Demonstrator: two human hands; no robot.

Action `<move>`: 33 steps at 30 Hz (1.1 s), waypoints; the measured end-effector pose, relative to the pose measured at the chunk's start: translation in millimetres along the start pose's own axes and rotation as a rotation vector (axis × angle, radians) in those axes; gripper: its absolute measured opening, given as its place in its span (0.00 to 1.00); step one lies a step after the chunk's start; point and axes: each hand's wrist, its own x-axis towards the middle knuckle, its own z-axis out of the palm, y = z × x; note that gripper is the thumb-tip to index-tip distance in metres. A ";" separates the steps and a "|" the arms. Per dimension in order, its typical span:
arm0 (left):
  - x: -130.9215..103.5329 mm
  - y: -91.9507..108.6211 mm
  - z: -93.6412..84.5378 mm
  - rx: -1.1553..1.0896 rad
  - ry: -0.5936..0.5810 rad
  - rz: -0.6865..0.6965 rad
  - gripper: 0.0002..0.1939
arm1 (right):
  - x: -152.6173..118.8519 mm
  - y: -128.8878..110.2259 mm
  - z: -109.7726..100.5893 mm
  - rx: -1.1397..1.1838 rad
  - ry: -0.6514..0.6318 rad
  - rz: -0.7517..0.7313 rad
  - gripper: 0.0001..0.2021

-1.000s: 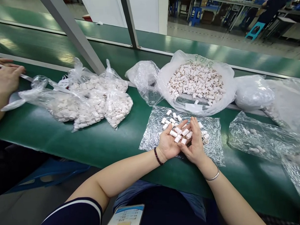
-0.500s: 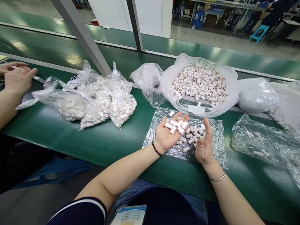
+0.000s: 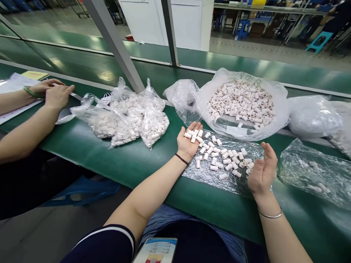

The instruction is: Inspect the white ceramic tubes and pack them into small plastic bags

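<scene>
My left hand [image 3: 186,147] lies palm up with fingers extended, carrying several small white plastic pipe fittings [image 3: 193,135]. It is over the left edge of a flat clear plastic bag [image 3: 204,175] on the green table. More white fittings [image 3: 227,160] are scattered across that bag. At its right edge, my right hand [image 3: 263,172] is raised with fingers apart and nothing in it. Behind both hands stands a large open plastic bag [image 3: 281,104] full of the same white fittings, with a white paper slip at its front.
Knotted clear bags of fittings [image 3: 123,127] sit to the left. Farther left, a co-worker's hands [image 3: 57,95] hold a thin strip near papers [image 3: 12,85]. A crumpled bag [image 3: 314,115] and a clear bag with a few fittings [image 3: 332,174] lie right. A metal post [image 3: 115,45] rises behind.
My hands have moved apart, the left one leftward and the right one rightward. More fittings now show spread on the flat bag between them. The camera view has shifted left.
</scene>
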 end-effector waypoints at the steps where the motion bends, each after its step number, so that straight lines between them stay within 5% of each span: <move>1: 1.1 0.0 0.0 0.021 0.012 0.021 0.26 | -0.1 -0.7 0.0 0.001 -0.014 -0.003 0.25; 11: 6.3 -11.9 -5.7 0.536 0.008 0.315 0.08 | 0.4 -5.8 -0.7 -0.027 -0.071 -0.039 0.25; 24: 2.5 -13.3 -13.6 1.274 -0.306 0.448 0.12 | -2.5 -1.9 -2.7 -0.077 -0.132 0.026 0.30; 33: 7.7 -4.9 -12.9 1.487 -0.299 0.505 0.16 | -2.0 0.7 3.2 0.028 -0.172 0.107 0.30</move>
